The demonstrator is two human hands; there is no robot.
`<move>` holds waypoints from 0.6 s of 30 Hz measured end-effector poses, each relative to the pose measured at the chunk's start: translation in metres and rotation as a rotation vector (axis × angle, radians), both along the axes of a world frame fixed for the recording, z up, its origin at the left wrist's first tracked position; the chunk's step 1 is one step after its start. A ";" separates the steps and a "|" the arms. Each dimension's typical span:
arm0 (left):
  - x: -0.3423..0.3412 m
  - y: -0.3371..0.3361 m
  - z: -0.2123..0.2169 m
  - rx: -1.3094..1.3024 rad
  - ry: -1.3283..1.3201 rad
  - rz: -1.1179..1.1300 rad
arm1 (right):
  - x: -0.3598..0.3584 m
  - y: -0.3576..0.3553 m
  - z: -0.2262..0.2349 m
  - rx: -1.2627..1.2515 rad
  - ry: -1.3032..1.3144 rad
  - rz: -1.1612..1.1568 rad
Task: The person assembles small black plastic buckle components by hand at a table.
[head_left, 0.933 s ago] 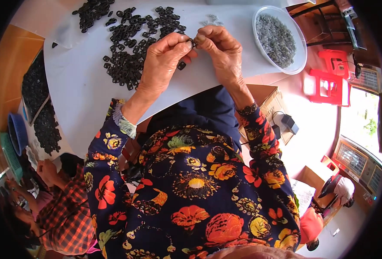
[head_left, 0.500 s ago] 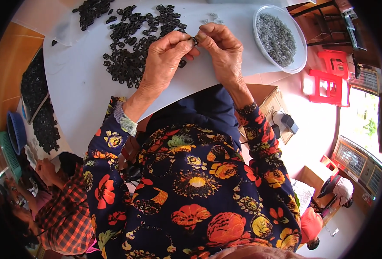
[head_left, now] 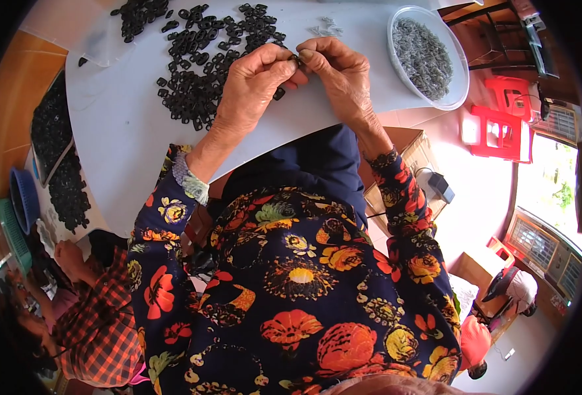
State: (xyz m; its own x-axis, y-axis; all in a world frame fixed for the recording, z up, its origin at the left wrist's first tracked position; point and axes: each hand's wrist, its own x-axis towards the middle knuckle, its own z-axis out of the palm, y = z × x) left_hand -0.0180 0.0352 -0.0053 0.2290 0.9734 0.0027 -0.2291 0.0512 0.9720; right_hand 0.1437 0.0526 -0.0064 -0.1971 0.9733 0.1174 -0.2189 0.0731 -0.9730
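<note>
Over the near edge of the bench (head_left: 120, 135), both hands are up and fingertip to fingertip. Left hand (head_left: 254, 82): narrow pinch, thumb and index on a small black part (head_left: 296, 58). Right hand (head_left: 343, 79): thumb and index drawn in tight against that same part; I can't tell from my feed if it grips anything separate there.

Change over the last second is small. The whole view slides a touch, so I read that as head motion. At the tips, less of the black part shows now than in the first frame, with the right thumb over more of it. Grip looks unbroken, nothing set down, nothing fresh picked up. My read: same piece, same fine fingertip step; can't confirm from here if it's done.

Rest matches the earlier frames. Pile of black plastic pieces (head_left: 189, 99) on the bench beside the left hand, one loose black piece (head_left: 278, 93) just below its fingers. A few small clear pieces (head_left: 327, 29) lie beyond the right fingertips. Round clear tub (head_left: 460, 76) of small grey pieces (head_left: 422, 59) sits off to the right, well apart from both hands.
</note>
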 end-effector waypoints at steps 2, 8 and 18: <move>-0.001 0.000 0.004 -0.004 0.013 -0.013 | 0.001 0.001 0.000 -0.015 -0.010 0.027; 0.005 -0.006 0.005 0.058 0.112 0.052 | 0.000 0.000 0.006 0.055 -0.215 -0.016; 0.005 -0.001 0.001 0.039 -0.005 0.047 | 0.003 0.008 0.003 0.023 -0.033 0.079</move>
